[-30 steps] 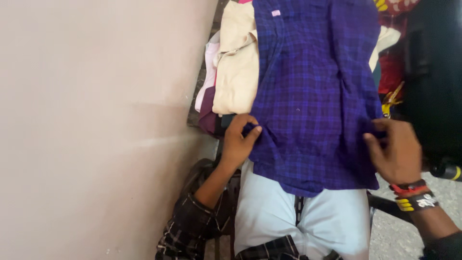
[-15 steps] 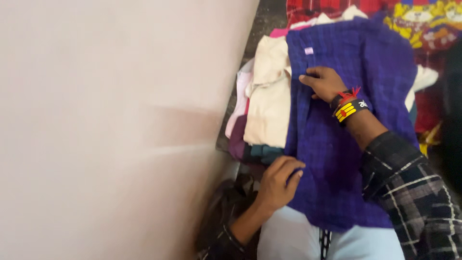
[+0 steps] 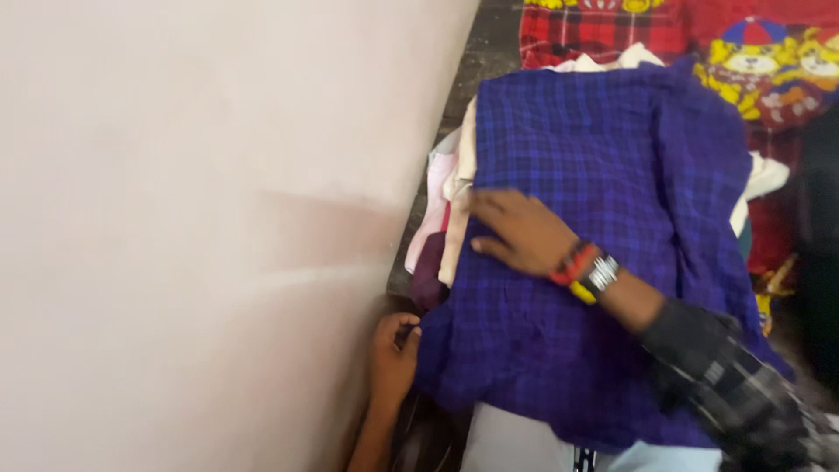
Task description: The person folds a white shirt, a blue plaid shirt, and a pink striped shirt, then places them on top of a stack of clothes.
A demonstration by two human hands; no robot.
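Note:
A blue checked shirt (image 3: 603, 149) lies spread over a pile of folded clothes and hangs down onto my lap. My right hand (image 3: 520, 232), with red, yellow and silver bands at the wrist, lies flat on the shirt's left side with its fingers spread. My left hand (image 3: 393, 350) pinches the shirt's lower left edge close to the wall. Cream and pink folded garments (image 3: 450, 197) show under the shirt's left edge.
A pale wall (image 3: 201, 227) fills the left half of the view. A red patterned blanket with cartoon figures (image 3: 760, 61) lies behind the pile. My light trousers (image 3: 516, 441) show below the shirt. A dark object stands at the right edge.
My right hand slid down and left across the shirt, which now covers most of the cream garment. My left hand moved down and left with the shirt's edge, toward the wall.

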